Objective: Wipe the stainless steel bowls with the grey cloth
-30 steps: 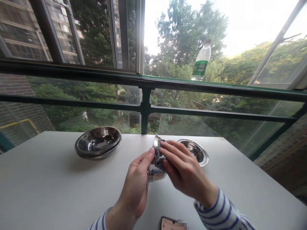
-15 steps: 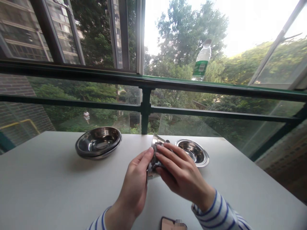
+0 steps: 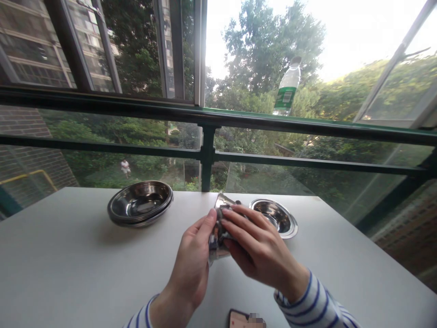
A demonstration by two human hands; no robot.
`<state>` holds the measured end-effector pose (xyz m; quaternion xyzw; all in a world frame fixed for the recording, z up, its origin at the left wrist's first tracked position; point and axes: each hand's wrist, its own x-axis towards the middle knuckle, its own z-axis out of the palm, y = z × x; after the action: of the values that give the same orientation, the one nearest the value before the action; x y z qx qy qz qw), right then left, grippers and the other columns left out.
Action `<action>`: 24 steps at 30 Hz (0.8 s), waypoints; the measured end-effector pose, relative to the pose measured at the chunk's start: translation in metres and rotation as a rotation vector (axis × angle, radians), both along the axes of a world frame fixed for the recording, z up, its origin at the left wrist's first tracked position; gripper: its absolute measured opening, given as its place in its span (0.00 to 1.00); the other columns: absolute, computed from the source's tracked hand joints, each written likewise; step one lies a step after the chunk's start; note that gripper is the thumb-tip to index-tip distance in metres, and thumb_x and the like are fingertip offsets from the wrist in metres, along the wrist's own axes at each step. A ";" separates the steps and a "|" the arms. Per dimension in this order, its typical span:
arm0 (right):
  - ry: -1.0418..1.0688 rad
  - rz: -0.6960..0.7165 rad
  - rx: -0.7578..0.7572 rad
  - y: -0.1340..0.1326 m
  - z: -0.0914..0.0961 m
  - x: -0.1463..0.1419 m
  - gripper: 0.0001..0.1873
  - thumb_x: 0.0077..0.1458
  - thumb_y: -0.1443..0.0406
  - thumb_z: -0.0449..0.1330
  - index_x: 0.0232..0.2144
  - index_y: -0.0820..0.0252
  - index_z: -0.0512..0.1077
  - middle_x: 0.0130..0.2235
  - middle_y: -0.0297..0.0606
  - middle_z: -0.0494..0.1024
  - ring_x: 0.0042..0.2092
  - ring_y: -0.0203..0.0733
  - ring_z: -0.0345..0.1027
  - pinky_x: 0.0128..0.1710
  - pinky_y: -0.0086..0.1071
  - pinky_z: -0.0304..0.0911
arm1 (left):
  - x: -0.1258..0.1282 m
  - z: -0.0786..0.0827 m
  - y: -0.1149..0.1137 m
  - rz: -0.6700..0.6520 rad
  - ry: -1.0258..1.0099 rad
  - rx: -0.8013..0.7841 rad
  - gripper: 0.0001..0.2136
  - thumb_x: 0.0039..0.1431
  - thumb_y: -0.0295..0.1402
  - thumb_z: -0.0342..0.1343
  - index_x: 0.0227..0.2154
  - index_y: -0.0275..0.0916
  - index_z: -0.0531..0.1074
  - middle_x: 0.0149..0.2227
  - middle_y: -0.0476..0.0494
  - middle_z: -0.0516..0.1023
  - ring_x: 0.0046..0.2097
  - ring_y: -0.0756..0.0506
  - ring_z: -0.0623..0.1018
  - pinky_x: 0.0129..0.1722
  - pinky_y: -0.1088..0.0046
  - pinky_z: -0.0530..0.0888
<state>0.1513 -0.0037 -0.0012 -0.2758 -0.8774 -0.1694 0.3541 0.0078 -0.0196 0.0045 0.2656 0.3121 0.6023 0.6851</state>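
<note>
A shiny metal bowl (image 3: 218, 253) is held on its side above the table, its rim toward my left hand. My left hand (image 3: 193, 253) grips that rim, thumb on the outer wall. My right hand (image 3: 257, 239) lies over the bowl's outer side with bent fingers pressed against it. A small dark thing (image 3: 238, 202) shows just past the right fingers; what it is, and what lies under the palm, is hidden. Behind the right hand stands another metal bowl (image 3: 290, 228), upright on the table.
A stack of metal bowls (image 3: 139, 202) stands on the white table (image 3: 68, 255) at the left. A phone (image 3: 239, 319) lies at the near edge. Beyond the table runs a green railing (image 3: 307, 125), with a plastic bottle (image 3: 287, 93) upright on it. A distant person (image 3: 125, 168) is outside.
The held bowl has turned slightly, showing more of its lower wall. My hands have barely shifted. The distant person outside has moved a little.
</note>
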 end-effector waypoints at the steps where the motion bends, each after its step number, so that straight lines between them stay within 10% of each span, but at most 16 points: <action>1: 0.019 -0.013 -0.010 0.001 0.000 0.001 0.18 0.56 0.67 0.55 0.49 0.65 0.67 0.53 0.45 0.70 0.55 0.50 0.60 0.51 0.46 0.63 | 0.001 0.000 0.000 -0.005 0.000 0.000 0.12 0.53 0.37 0.57 0.37 0.35 0.76 0.31 0.45 0.78 0.31 0.51 0.76 0.27 0.81 0.71; 24: -0.032 0.037 0.068 -0.007 0.002 -0.009 0.16 0.55 0.68 0.54 0.47 0.63 0.70 0.50 0.40 0.74 0.53 0.48 0.63 0.50 0.42 0.62 | 0.002 0.001 0.002 0.044 -0.009 -0.003 0.13 0.52 0.37 0.59 0.36 0.34 0.77 0.33 0.43 0.79 0.36 0.47 0.77 0.35 0.76 0.72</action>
<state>0.1422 -0.0103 0.0005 -0.2444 -0.8817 -0.1968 0.3522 0.0098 -0.0181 0.0059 0.2545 0.3158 0.6180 0.6735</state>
